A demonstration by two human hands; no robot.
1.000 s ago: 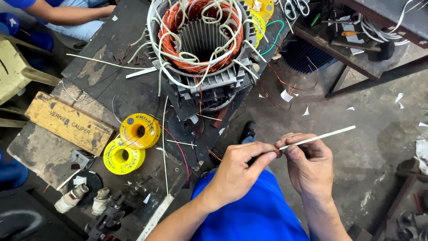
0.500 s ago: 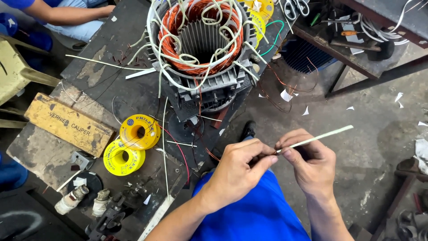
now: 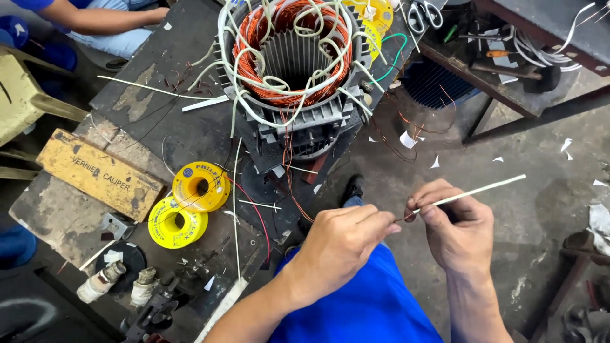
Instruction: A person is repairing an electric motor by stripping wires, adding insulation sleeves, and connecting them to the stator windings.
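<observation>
My right hand (image 3: 457, 225) pinches a thin white insulating sleeve (image 3: 473, 191) that sticks out up and to the right. My left hand (image 3: 340, 244) pinches a fine wire at the sleeve's near end, fingertips almost touching the right hand's. Both hands hover over my lap, in blue cloth (image 3: 356, 305). On the bench ahead stands a motor stator (image 3: 289, 70) with copper windings and several white sleeved leads looping out of it.
Two yellow tape spools (image 3: 187, 206) and a yellow wooden box (image 3: 98, 174) lie on the dark workbench (image 3: 146, 121). Scissors (image 3: 422, 16) lie at the top. Another person's arm (image 3: 95, 19) rests at the top left. Paper scraps litter the concrete floor (image 3: 546, 190).
The hands have barely moved; the left fingertips have closed in slightly on the sleeve's near end.
</observation>
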